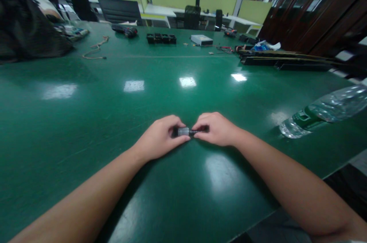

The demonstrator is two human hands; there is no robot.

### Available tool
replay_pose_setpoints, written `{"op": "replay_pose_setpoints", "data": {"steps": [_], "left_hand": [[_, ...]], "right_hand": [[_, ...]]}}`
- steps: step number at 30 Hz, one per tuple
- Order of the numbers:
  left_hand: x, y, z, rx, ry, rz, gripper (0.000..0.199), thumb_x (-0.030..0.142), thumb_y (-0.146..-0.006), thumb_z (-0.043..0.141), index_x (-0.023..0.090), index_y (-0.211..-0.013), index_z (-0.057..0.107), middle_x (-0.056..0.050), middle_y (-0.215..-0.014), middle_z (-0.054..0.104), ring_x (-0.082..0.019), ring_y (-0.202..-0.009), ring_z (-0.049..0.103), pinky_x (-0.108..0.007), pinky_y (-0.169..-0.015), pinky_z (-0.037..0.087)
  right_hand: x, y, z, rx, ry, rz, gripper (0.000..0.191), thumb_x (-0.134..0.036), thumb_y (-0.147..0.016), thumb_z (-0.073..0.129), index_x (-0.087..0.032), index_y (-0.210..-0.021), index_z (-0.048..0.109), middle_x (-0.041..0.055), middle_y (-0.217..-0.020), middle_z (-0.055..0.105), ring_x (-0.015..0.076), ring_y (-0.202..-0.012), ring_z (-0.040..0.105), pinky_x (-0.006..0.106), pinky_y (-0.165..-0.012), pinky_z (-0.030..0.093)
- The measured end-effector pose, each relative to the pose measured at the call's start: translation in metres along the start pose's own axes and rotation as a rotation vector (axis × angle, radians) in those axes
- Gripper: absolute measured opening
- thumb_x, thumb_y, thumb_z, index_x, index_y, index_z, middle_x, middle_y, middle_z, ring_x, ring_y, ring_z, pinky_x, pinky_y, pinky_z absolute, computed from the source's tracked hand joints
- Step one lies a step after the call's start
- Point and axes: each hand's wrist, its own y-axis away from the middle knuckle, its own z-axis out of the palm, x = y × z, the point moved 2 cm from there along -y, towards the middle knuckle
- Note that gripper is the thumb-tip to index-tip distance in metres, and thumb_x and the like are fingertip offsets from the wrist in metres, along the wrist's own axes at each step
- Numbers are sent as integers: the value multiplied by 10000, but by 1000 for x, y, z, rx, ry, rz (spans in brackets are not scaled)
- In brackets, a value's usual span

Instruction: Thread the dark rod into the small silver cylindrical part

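Low over the green table (pixel 172 182), my left hand (pixel 159 138) pinches a small grey cylinder (pixel 183 131) between thumb and fingers. A thin dark rod (pixel 195 132), which looks ridged, sticks out of the cylinder's right end. My right hand (pixel 215 128) is closed on that rod with thumb and fingertips. The two hands face each other, nearly touching. Cylinder and rod lie roughly level, in one line. Fingers hide both ends, and the exact kind of this small part is too blurred to tell.
A clear plastic bottle (pixel 312 117) with a green label lies on its side at right. Along the far side are a cord (pixel 96 48), black blocks (pixel 161 38), a grey box (pixel 202 40) and long dark strips (pixel 260 60). A dark bag-like heap (pixel 28 33) stands far left.
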Motion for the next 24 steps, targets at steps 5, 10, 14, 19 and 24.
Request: {"op": "replay_pose_setpoints", "data": {"steps": [5,10,14,19,24], "left_hand": [[-1,0,0,-2,5,-3,266,440,-822,691,187,-900,664,2,-768,608,-151,-667,542,-266,-639,408],[0,0,0,-1,-1,0,269,443,-827,689,188,-909,669,3,-764,610,-150,-665,541,-262,-638,405],[0,0,0,-8,6,-2,268,434,-820,704,185,-914,671,0,-777,616,-148,-662,539,-262,-636,401],[-1,0,1,-12,15,11,256,421,-818,709,190,-919,665,2,-781,615,-147,-665,541,-260,-629,400],[0,0,0,-3,8,9,258,427,-818,703,189,-909,666,1,-762,613,-151,-668,544,-259,-622,397]], "right_hand": [[0,1,-3,-19,1,21,127,-189,-819,703,-165,-927,766,50,-882,718,145,-785,623,250,-720,445],[2,2,-6,-29,-4,33,126,-190,-813,710,-171,-924,766,46,-880,716,136,-768,617,244,-707,438],[3,3,-7,-38,-12,55,125,-201,-808,717,-165,-917,766,45,-872,715,132,-758,620,241,-700,441],[3,5,-11,-69,-16,84,133,-218,-803,720,-161,-915,766,39,-843,708,125,-738,620,235,-678,438],[6,7,-15,-89,-21,117,131,-221,-796,722,-162,-904,767,35,-828,710,123,-730,623,235,-679,450]]}}
